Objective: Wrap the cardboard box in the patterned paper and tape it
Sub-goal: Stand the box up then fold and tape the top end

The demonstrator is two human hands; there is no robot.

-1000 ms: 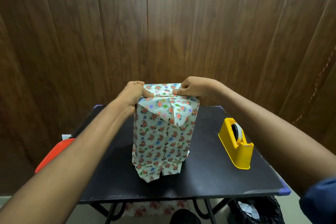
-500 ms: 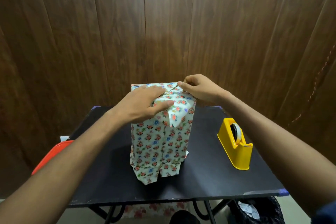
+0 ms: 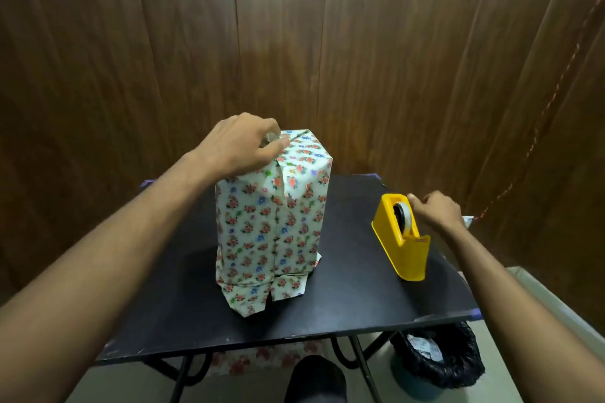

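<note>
At the left of the black table [image 3: 360,298], the left hand [image 3: 239,147] now presses alone on the top of the cardboard box [image 3: 268,226], fingers curled down over the folded flaps of patterned paper [image 3: 294,173] and pinning them. The box stands upright at the table's middle, fully covered, its lower flaps splayed loose toward the near edge. To the right, the right hand [image 3: 435,209] has left the box top, where it was pinching the fold half a second ago, and reaches the far end of the yellow tape dispenser [image 3: 401,239]; fingers loosely bent, gripping nothing visible. Folding looks done; taping the top seems next.
</note>
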